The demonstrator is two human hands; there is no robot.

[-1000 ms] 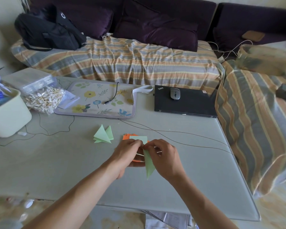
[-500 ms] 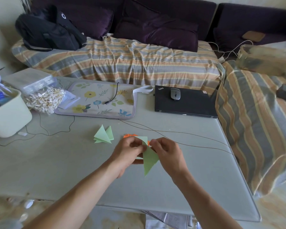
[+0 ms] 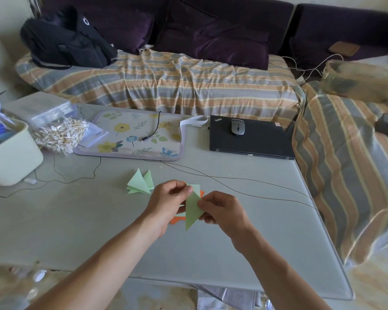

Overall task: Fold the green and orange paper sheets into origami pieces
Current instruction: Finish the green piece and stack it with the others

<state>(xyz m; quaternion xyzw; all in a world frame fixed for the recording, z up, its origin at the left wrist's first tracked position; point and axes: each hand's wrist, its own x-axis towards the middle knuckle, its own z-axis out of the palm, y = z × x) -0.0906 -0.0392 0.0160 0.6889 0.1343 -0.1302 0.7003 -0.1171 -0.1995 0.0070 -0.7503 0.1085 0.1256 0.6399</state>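
Hands both pinch green triangle (image 3: pixel 194 210) above tabletop (image 3: pixel 99 220): left hand (image 3: pixel 168 201) at top corner, right hand (image 3: pixel 222 210) on right edge. Orange sheets (image 3: pixel 177 219) lie beneath; finished green piece (image 3: pixel 140 183) just left. Folding mid-crease, probably; next move needs edges aligned, then pressed.

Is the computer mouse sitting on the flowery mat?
No, the mouse sits on top of the closed black laptop, to the right of the flowery mat.
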